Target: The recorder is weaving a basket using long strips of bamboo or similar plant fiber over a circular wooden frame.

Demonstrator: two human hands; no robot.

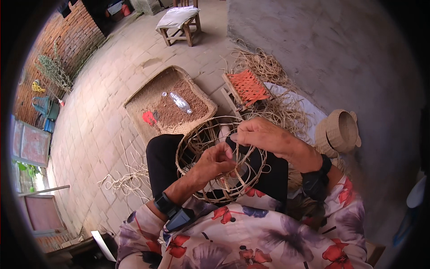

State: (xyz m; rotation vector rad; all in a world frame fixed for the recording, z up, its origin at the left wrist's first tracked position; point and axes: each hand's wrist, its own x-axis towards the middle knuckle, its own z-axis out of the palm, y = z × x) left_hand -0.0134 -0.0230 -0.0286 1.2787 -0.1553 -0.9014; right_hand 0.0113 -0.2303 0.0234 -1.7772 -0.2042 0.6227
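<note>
An open-work basket frame (180,158) of pale cord and rods rests on my lap, between my knees. My left hand (216,160) reaches in over its near left side, fingers curled and pinched at a strand near the middle. Higher up on the right, my right hand (260,134) is closed with thumb and fingertips together at the rim, gripping a pale cord. Part of the basket is hidden behind both hands. A loose cord loop sticks out from its right side.
Ahead lies a woven tray (134,107) of brown grains with a clear plastic bottle (180,102). Beside it stands a small stool with an orange woven seat (248,86). Cord heaps (260,65) and woven baskets (344,130) sit right; loose strands (130,180) left. A cushioned chair (178,19) stands farther off.
</note>
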